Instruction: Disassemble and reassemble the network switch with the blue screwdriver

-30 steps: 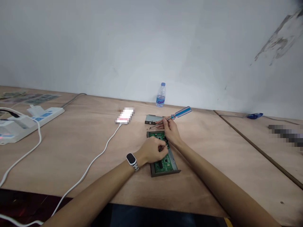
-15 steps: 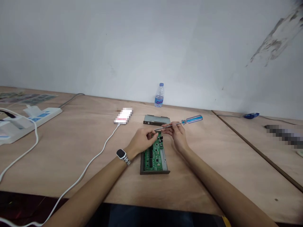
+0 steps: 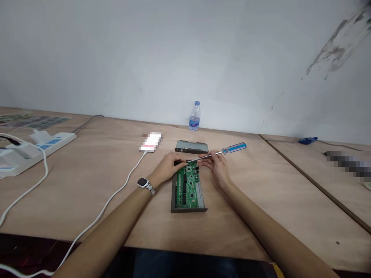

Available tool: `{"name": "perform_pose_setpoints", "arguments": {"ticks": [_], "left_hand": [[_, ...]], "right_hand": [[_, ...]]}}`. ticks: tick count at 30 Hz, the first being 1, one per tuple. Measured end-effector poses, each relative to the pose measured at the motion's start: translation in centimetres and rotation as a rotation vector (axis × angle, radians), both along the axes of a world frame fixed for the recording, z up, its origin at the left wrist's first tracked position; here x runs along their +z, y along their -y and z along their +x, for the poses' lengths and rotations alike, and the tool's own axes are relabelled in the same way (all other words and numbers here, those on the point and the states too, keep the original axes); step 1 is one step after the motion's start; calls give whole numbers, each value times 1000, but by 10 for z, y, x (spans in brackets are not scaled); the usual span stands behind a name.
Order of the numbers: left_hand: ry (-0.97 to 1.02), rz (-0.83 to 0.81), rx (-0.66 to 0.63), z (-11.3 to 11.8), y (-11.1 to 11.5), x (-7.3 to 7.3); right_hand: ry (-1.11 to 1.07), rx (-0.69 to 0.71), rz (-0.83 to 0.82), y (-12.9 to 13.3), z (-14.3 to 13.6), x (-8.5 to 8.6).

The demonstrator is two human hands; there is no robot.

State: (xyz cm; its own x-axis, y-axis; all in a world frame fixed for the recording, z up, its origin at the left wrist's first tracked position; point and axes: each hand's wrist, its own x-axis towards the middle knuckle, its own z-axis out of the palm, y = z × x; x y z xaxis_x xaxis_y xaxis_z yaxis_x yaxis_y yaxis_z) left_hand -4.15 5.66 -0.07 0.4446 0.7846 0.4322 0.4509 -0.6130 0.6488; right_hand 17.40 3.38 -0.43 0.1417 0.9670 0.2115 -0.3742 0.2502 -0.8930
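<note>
A green circuit board (image 3: 188, 183) lies in a dark open casing (image 3: 174, 199) on the table in front of me. My left hand (image 3: 171, 166) is at the far left corner, its thumb and fingers closed over the board's far edge. My right hand (image 3: 216, 166) pinches the thin shaft of a screwdriver (image 3: 234, 148). The clear blue handle points up to the right, and the tip reaches the far end of the board, close to my left fingertips. Whatever the tip touches is too small to make out.
Behind the board lies a flat metal cover piece (image 3: 192, 146), with a water bottle (image 3: 194, 117) by the wall. A phone (image 3: 151, 142) on a white cable (image 3: 116, 190) and a power strip (image 3: 58, 142) are to the left. A blue object (image 3: 307, 141) lies at the right.
My left hand has shifted left and away from over the board, uncovering more of it. The screwdriver has tilted a little, its handle slightly lower and further left.
</note>
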Motion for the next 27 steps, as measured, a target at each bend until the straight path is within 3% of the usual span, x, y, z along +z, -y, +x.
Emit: {"name": "perform_pose_setpoints", "arguments": {"ticks": [6, 17, 27], "left_hand": [[2, -4, 0, 1, 4, 4], [132, -174, -12, 1, 2, -2], [5, -69, 31, 5, 9, 7]], "right_hand": [[-18, -37, 5, 0, 2, 4], [34, -19, 59, 4, -4, 0], [200, -39, 141, 9, -9, 5]]}}
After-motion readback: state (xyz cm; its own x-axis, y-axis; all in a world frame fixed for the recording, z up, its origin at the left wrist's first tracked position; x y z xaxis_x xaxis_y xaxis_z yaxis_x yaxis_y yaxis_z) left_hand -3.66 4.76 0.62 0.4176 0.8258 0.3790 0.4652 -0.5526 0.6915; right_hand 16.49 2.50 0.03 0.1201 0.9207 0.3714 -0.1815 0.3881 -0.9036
